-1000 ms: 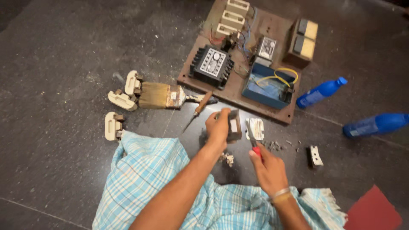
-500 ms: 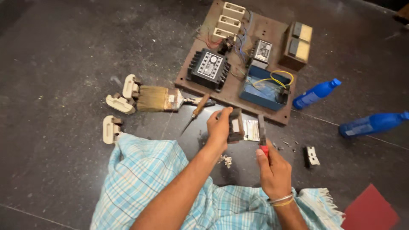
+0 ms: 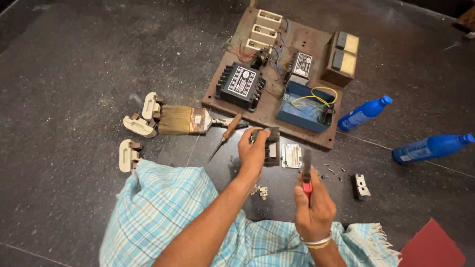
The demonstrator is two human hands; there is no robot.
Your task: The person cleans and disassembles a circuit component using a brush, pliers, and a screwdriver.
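A: Item one, your grips?

B: Your left hand (image 3: 253, 148) is clamped on a small dark switch block (image 3: 270, 147), pressing it to the dark stone floor (image 3: 74, 59). Your right hand (image 3: 312, 207) is closed around a red-handled tool (image 3: 307, 174), tip up.

A: Adjacent items?

B: A metal plate (image 3: 291, 155) just beside the block; small screws (image 3: 330, 170) near it. A wooden-handled awl (image 3: 226, 135) to your left, then a paintbrush (image 3: 185, 120) and cream fuse holders (image 3: 139, 126). A brown board (image 3: 297, 42) beyond; two blue bottles (image 3: 365, 113) to your right.
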